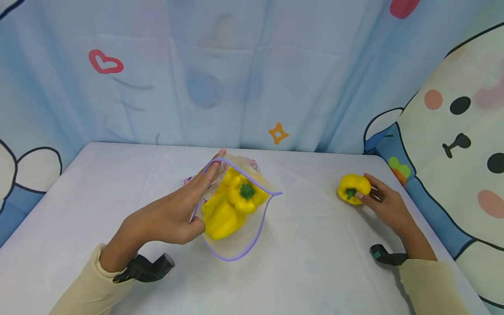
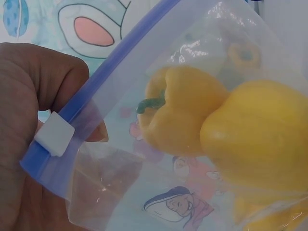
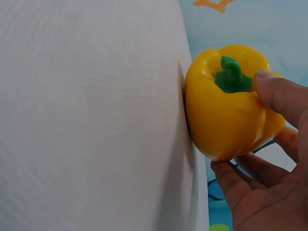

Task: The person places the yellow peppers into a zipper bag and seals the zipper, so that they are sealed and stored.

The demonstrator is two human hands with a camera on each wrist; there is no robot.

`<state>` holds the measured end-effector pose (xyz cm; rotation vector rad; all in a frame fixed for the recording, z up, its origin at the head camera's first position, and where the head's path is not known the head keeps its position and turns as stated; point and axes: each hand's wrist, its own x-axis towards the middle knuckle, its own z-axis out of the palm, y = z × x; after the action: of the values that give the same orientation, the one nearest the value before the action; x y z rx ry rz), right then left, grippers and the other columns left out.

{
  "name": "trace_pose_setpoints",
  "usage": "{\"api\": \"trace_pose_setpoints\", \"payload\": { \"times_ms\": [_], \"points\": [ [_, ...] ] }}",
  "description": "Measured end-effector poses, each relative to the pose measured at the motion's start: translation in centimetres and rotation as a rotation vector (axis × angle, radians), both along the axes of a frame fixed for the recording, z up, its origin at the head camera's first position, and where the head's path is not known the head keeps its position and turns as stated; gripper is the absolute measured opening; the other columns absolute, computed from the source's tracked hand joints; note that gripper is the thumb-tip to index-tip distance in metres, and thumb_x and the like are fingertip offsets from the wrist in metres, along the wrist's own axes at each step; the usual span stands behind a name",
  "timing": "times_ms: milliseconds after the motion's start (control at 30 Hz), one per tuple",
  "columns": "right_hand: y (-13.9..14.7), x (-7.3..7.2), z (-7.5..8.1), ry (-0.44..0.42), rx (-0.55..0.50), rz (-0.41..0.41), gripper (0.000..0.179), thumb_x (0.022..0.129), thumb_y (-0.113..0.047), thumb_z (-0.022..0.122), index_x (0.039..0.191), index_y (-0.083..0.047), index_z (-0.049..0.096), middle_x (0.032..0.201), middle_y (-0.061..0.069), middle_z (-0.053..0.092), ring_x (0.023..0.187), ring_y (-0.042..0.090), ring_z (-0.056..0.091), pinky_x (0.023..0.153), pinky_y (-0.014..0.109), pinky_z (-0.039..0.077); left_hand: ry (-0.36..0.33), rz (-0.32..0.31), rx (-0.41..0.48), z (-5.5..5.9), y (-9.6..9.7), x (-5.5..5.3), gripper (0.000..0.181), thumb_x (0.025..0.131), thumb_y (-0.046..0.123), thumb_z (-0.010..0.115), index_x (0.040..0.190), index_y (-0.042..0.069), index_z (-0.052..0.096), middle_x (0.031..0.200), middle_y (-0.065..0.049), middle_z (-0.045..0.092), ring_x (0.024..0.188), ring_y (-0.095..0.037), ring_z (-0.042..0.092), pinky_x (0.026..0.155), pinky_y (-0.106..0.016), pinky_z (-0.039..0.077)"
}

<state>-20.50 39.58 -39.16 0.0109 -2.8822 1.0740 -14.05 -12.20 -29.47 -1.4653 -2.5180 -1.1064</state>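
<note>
My left hand (image 1: 169,221) grips a clear slider bag (image 1: 253,225) by its purple-edged rim, thumb and fingers on the near-left side. The bag's mouth gapes toward me, and several yellow bell peppers (image 1: 224,218) lie inside, one with its green stem facing up. A white slider (image 2: 54,134) sits at the end of the purple zip, close to the fingers in the left wrist view. Off to the right, my right hand (image 1: 387,208) pinches another yellow bell pepper (image 3: 221,118) between thumb and fingers, close over the tabletop, its green stem showing.
A white cloth covers the table (image 1: 307,262). Behind it hangs a blue curtain (image 1: 220,87) with printed shapes, and a cartoon animal (image 1: 453,153) is printed on the cloth at the right. Each wrist wears a black device (image 1: 147,267).
</note>
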Motion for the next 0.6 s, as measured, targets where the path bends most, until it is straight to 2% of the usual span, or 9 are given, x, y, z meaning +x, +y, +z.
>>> {"api": "trace_pose_setpoints", "payload": {
  "times_ms": [100,233,333,500,600],
  "points": [
    [-0.1,0.0,0.0,0.018,0.0,0.005,0.076,0.094,-0.04,0.06,0.155,-0.012,0.024,0.154,0.02,0.03,0.13,0.049,0.038,0.092,0.036,0.044,-0.007,0.003,-0.006,0.0,0.0,0.0,0.108,0.067,-0.011,0.046,0.152,0.007,-0.017,0.16,-0.002,-0.021,0.147,-0.02,-0.002,0.108,-0.043,0.022],
    [-0.4,0.1,0.0,0.059,-0.009,0.028,0.072,0.095,-0.037,0.059,0.155,-0.011,0.027,0.153,0.019,0.032,0.129,0.048,0.04,0.087,0.017,0.045,-0.01,0.0,-0.004,0.0,-0.1,0.0,0.108,0.067,-0.011,0.047,0.152,0.007,-0.017,0.16,-0.001,-0.021,0.147,-0.021,-0.002,0.104,-0.04,0.023],
    [-1.1,0.2,0.3,0.085,-0.009,0.039,0.07,0.095,-0.036,0.059,0.154,-0.013,0.028,0.153,0.018,0.033,0.129,0.047,0.041,0.089,0.017,0.044,-0.006,-0.004,-0.002,0.0,-0.1,0.0,0.108,0.067,-0.011,0.047,0.152,0.007,-0.017,0.16,-0.002,-0.021,0.147,-0.021,-0.003,0.102,-0.036,0.023],
    [-2.8,0.5,1.1,0.116,-0.004,0.077,0.068,0.096,-0.035,0.059,0.154,-0.016,0.03,0.153,0.017,0.034,0.129,0.044,0.042,0.095,0.029,0.043,0.005,-0.008,0.001,-0.1,-0.1,-0.1,0.108,0.067,-0.011,0.047,0.152,0.006,-0.017,0.16,-0.005,-0.019,0.147,-0.022,-0.002,0.103,-0.031,0.022],
    [-4.0,0.8,1.7,0.121,-0.016,0.105,0.067,0.095,-0.033,0.06,0.153,-0.015,0.032,0.152,0.018,0.035,0.128,0.044,0.043,0.094,0.026,0.044,0.004,-0.007,0.003,-0.2,-0.1,-0.1,0.109,0.067,-0.011,0.048,0.153,0.007,-0.017,0.16,-0.005,-0.02,0.147,-0.021,-0.002,0.107,-0.032,0.019]
  ]
}}
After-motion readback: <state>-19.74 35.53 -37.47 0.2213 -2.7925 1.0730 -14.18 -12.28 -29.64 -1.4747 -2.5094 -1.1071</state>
